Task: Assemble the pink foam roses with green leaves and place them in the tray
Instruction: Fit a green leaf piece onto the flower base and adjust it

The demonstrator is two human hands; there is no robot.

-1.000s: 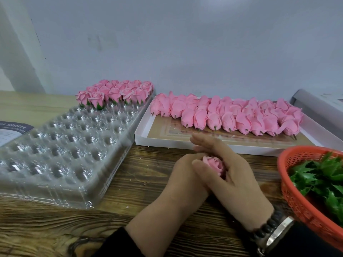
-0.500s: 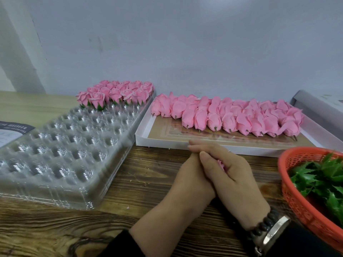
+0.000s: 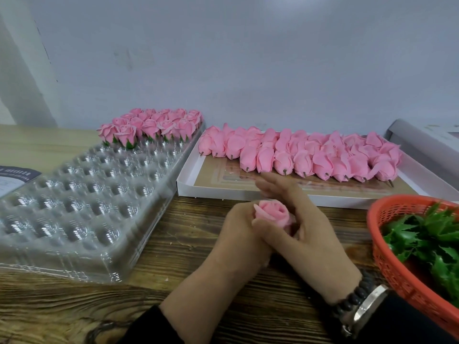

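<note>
Nearest the onlooker, 2 hands meet over the wooden table [image 3: 74, 306]. The left hand [image 3: 238, 234] is curled around the lower part of a pink foam rose [image 3: 273, 212], bloom up; the right hand [image 3: 308, 234] cups it from the other side, thumb pressed on the rose's near flank, fingers extended toward the far box. Whether a leaf is already seated under this rose cannot be told, since both hands hide its base.

Risks from here, as a judgement: the foam petals look soft, so a hard squeeze from the thumb could crease or tear them; a loose hold could let the rose roll onto the table.

At right, an orange basket [image 3: 387, 256] holds the green leaves [image 3: 427, 234]; it overhangs the view's edge, and a careless reach could tip it.

At left, the clear tray [image 3: 82, 202] shows many open cells. Pressing a rose in off-centre could bend its leaf.

Farther back, finished roses [image 3: 151, 127] fill the tray's far rows, and unfinished rose heads [image 3: 305, 155] lie in rows in a white box [image 3: 188, 180], stems toward the hands. A sleeve sweeping past could scatter them.
</note>
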